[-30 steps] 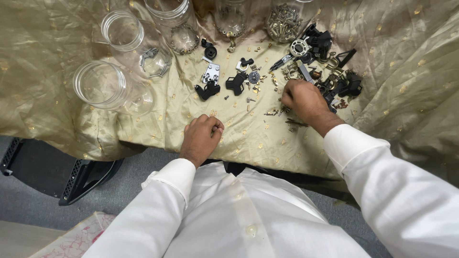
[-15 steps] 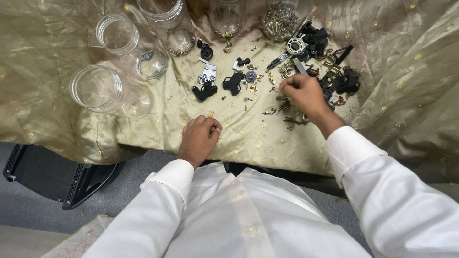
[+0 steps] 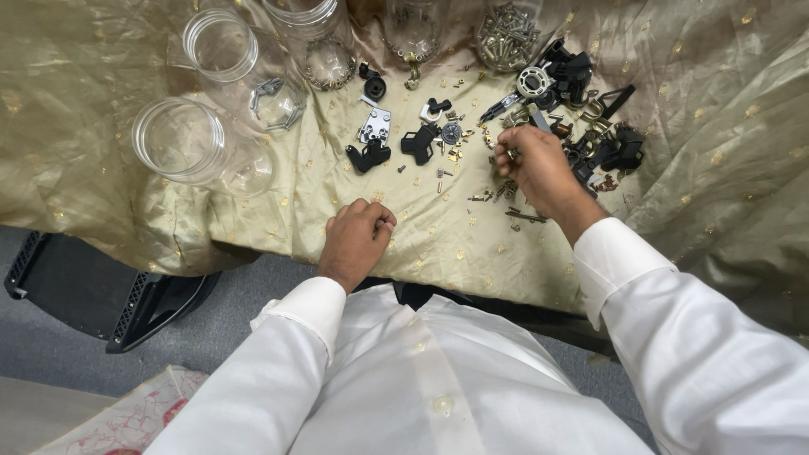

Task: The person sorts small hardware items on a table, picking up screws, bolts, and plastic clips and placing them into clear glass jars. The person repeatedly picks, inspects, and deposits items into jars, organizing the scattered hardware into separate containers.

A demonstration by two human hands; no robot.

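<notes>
- The right hand (image 3: 539, 168) is on the surface covered with a shiny gold cloth (image 3: 438, 236). It sits in a mess of small brass screws and bits (image 3: 497, 192).
- Its fingers (image 3: 508, 152) are pinched together at the tips, as if on one tiny bit. The bit is too small to see, so I cannot tell for sure that they hold anything.
- The left hand (image 3: 358, 240) rests near the front edge of the surface. It is curled into a loose fist. I cannot tell if something is inside it.
- Just past the right hand lies a heap of black plastic and metal parts (image 3: 590, 126). More flat black parts (image 3: 396, 143) lie between the two hands, farther back.
- Clear glass jars stand at the back. One clear jar is full of brass screws (image 3: 506, 34). A big clear jar on the left (image 3: 181, 139) looks empty.
- The step looks like picking little bits out of the mess, one at a time.
- A next move would need a firm pinch, so the tiny bit does not slip, and a careful lift clear of the other bits.
</notes>
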